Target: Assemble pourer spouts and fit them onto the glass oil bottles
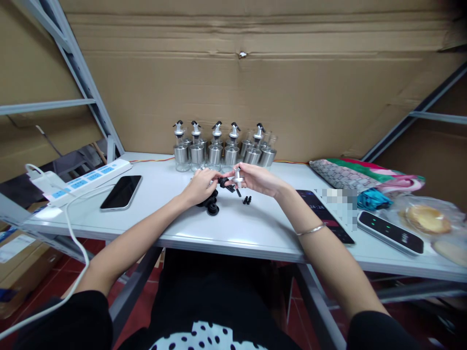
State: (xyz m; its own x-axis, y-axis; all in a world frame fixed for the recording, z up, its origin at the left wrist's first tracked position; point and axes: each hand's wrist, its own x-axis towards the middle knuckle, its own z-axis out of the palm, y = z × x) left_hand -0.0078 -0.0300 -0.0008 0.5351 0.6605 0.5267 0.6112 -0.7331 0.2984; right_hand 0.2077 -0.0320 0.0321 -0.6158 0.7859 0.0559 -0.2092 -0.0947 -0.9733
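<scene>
At the middle of the white table (233,228), in the head view, both hands are brought together just above the surface. The left hand (200,187) is curled, its fingers closed on a small black plastic pourer part (223,182). The right hand (257,179) is likewise closed, pinching a small silver metal cap (238,176) against that black part, so that the two pieces are held aligned end to end. A heap of black rubber stoppers (209,203) lies directly beneath the left hand, within easy reach, and two loose black plugs (247,200) rest just beside it. A row of glass dispenser bottles with steel bands (222,148) is stood behind the hands against the cardboard wall, clear of the working area. A dark smartphone (121,192) and a white power strip (87,179) are kept to the left, a second phone (324,215) beside the right forearm.
</scene>
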